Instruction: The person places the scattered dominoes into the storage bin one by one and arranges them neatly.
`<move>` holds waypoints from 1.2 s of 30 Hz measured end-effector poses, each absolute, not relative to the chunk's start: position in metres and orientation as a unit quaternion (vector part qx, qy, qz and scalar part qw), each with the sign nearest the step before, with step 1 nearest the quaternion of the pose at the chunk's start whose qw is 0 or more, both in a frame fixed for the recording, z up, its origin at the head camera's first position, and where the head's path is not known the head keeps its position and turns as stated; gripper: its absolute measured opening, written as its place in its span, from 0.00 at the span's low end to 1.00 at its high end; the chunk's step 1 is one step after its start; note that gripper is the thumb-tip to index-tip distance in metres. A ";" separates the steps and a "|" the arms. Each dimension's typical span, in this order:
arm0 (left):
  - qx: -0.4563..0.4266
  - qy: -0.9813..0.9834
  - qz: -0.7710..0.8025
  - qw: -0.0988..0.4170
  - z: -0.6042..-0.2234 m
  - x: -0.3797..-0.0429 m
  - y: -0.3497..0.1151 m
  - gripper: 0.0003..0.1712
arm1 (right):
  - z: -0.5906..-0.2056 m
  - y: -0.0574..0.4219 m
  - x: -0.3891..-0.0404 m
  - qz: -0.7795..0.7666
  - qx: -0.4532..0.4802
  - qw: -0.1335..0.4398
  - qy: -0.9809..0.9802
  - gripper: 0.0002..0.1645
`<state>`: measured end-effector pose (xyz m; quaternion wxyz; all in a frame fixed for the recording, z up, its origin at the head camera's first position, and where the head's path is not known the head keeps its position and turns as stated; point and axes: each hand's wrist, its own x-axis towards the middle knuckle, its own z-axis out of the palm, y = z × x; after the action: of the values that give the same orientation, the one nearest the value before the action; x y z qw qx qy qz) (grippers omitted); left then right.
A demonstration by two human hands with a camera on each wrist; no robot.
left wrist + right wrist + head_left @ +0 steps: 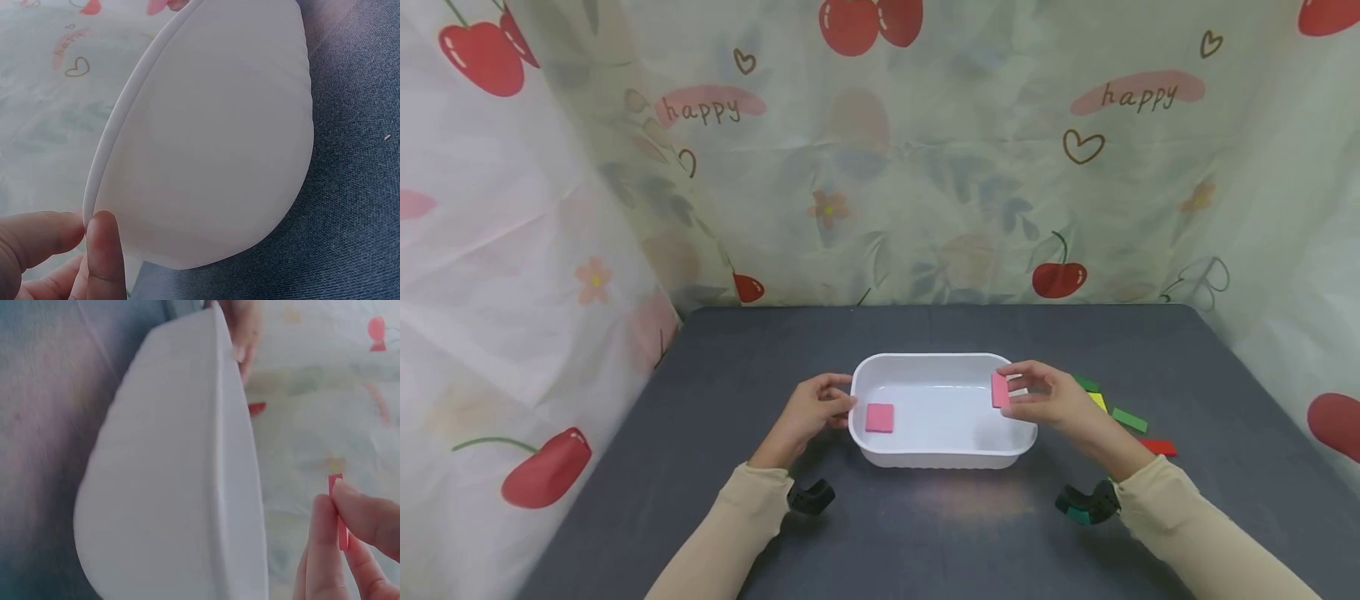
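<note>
A white rectangular plastic basin (943, 460) stands on the dark table in front of me. My left hand (808, 410) pinches its left rim between thumb and fingers; the left wrist view shows the thumb and a fingertip (104, 240) at the rim. My right hand (1054, 402) holds a thin pink block (1000, 390) over the right end of the basin. In the right wrist view the pink block (341, 512) is seen edge-on, pinched between thumb and fingers. Another pink block (880, 418), flat and square-looking, lies inside the basin near its left end.
Right of the basin, partly behind my right hand and forearm, lie loose blocks: a green one (1129, 420), a yellow one (1098, 401), a red one (1159, 447) and another green one (1086, 383). The dark tabletop (925, 542) is bordered by printed curtains (910, 233).
</note>
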<state>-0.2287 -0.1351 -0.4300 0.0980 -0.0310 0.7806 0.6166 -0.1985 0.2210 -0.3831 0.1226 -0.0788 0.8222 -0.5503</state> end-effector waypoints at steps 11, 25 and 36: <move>-0.030 0.782 0.615 0.098 -0.431 -0.229 -0.136 0.25 | -0.394 0.185 -0.207 -0.537 -0.051 0.145 0.830 0.35; -0.028 0.779 0.619 0.101 -0.433 -0.231 -0.137 0.24 | -0.409 0.149 -0.220 -0.552 -0.102 0.146 0.814 0.30; -0.016 0.770 0.630 0.099 -0.431 -0.228 -0.135 0.26 | -0.413 0.128 -0.229 -0.520 -0.070 0.170 0.834 0.29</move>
<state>-0.2280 -0.1351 -0.4312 0.0991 -0.0161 0.7701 0.6299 -0.2288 0.1280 -0.4130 0.1701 -0.0699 0.8338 -0.5205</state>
